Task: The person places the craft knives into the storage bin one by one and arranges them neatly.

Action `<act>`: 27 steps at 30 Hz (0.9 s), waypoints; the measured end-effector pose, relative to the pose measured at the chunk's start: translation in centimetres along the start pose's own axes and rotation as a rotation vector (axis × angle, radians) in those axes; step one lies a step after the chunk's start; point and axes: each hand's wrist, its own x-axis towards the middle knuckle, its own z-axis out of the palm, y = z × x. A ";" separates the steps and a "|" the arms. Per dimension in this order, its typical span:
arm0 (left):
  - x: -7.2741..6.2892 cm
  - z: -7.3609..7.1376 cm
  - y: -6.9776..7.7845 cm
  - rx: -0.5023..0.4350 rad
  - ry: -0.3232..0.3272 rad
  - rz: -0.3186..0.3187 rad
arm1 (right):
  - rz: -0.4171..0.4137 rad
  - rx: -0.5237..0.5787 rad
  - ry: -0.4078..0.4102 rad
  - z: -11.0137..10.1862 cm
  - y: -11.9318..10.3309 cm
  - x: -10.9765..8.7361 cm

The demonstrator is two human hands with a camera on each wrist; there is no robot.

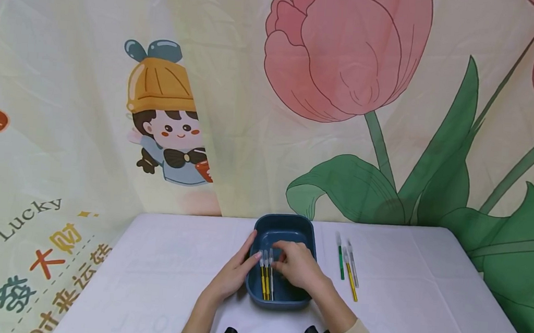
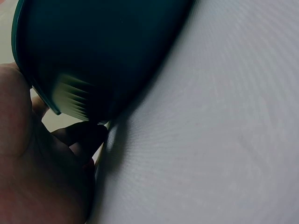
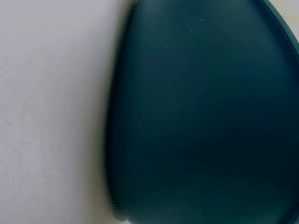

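Observation:
A dark blue plastic box (image 1: 288,234) stands on the white-covered table. My left hand (image 1: 232,276) grips its left wall, thumb over the rim and fingers along the outside. In the left wrist view, fingers (image 2: 84,137) of that hand curl by the box's lower edge. Inside, side by side, lie two yellow pens (image 1: 264,281) and a grey pen (image 1: 272,287), all with clear caps. My right hand (image 1: 300,266) reaches over the right wall, its bent fingertips right at the grey pen's upper part; I cannot tell whether they pinch it.
Right of the box, a green pen (image 1: 340,261), another yellow pen (image 1: 351,280) and another grey pen (image 1: 353,262) lie on the table (image 1: 426,294). A printed cloth (image 1: 239,159) hangs behind the table's far edge. The box's outer wall (image 3: 201,112) fills most of the right wrist view.

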 end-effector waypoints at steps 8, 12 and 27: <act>-0.1 0.1 0.0 0.009 0.006 -0.013 | -0.017 0.032 0.046 -1.0 0.4 -0.1; -0.1 0.2 -0.1 0.013 0.008 -0.012 | 0.002 0.071 0.056 -1.6 0.5 -0.2; 0.0 0.1 0.0 0.028 0.010 -0.014 | 0.039 0.091 0.154 -3.5 1.0 -0.3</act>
